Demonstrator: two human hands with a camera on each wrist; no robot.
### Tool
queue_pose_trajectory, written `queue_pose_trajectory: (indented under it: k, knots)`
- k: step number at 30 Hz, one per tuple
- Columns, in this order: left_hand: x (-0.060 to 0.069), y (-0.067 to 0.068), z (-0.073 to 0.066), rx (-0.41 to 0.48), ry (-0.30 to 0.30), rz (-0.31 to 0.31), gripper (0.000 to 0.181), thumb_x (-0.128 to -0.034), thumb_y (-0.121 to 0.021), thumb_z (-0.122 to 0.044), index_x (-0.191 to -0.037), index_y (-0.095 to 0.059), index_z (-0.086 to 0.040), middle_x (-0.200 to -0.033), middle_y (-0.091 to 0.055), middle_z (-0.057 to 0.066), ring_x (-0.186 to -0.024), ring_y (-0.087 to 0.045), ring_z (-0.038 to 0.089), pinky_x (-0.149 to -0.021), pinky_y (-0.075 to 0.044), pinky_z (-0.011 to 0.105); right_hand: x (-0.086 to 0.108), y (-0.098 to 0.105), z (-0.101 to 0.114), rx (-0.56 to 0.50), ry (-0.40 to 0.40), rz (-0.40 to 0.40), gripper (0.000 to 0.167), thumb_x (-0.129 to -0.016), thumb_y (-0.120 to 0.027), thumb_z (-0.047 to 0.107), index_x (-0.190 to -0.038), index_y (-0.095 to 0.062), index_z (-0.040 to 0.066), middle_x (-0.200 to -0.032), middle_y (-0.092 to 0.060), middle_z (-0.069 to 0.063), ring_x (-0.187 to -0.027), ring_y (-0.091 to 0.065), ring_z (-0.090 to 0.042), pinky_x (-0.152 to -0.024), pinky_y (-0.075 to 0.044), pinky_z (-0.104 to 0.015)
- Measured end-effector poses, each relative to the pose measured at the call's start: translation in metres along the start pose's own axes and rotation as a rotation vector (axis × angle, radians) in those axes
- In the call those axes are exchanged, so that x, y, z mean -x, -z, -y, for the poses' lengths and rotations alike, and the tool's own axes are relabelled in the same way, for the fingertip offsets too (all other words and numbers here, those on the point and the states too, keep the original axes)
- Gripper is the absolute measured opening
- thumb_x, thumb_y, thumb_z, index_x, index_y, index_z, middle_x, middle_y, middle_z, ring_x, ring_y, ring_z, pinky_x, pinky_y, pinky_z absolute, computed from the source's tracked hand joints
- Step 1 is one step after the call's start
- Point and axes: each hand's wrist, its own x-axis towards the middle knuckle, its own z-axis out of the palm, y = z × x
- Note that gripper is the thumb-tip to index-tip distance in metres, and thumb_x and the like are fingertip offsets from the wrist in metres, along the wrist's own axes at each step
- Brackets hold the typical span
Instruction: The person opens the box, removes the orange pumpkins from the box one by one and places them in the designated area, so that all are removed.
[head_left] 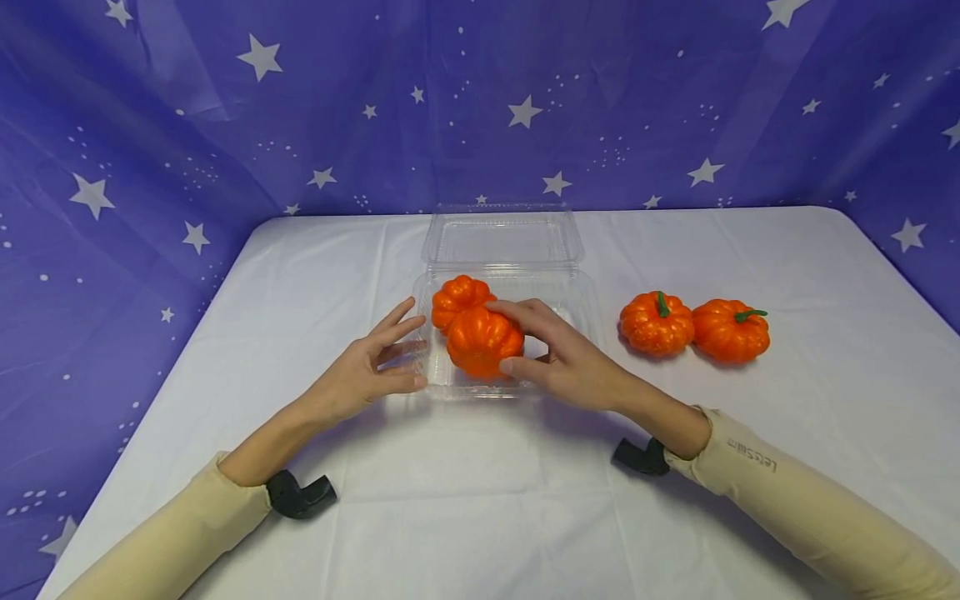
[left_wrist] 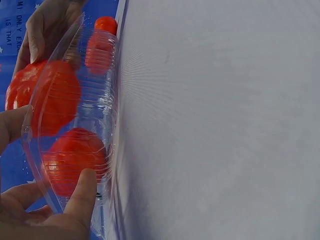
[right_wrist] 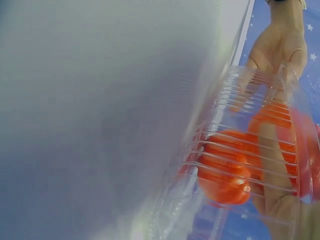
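Observation:
My right hand (head_left: 570, 358) grips a small orange toy pumpkin (head_left: 483, 342) from its right side, thumb near and fingers far. This pumpkin is over the base of a hinged clear plastic container (head_left: 585, 293), its ribbed underside facing the head camera. Behind it and slightly left, a second pumpkin (head_left: 456, 302) sits in the container, partly covered. In the left wrist view this second pumpkin (left_wrist: 75, 160) shows low behind the clear wall, with the gripped one (left_wrist: 57, 97) higher. My left hand (head_left: 360, 375) has its fingers spread at the container's left side, holding nothing.
Two more orange pumpkins with green stems, one (head_left: 656, 325) beside the other (head_left: 731, 332), stand on the white tablecloth (head_left: 480, 500) to the right. The container's lid (head_left: 502, 237) stands open at the back. A purple star-patterned curtain (head_left: 465, 100) hangs behind the table.

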Motion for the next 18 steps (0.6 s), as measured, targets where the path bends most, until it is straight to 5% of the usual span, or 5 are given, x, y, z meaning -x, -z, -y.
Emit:
queue_pose_trajectory:
  k: [18]
  knots:
    - [-0.0004, -0.0005, -0.0010, -0.028, -0.001, -0.001, 0.081, -0.0862, -0.076, -0.007, -0.153, -0.032, -0.001, -0.165, -0.006, -0.008, -0.138, -0.039, 0.030, -0.101, -0.046, 0.027, 0.0011, 0.0074, 0.0030, -0.128, 0.075, -0.037, 0.060, -0.091, -0.067, 0.000, -0.146, -0.044, 0.011, -0.144, -0.045, -0.005, -0.121, -0.049, -0.025, -0.086, -0.057, -0.039]
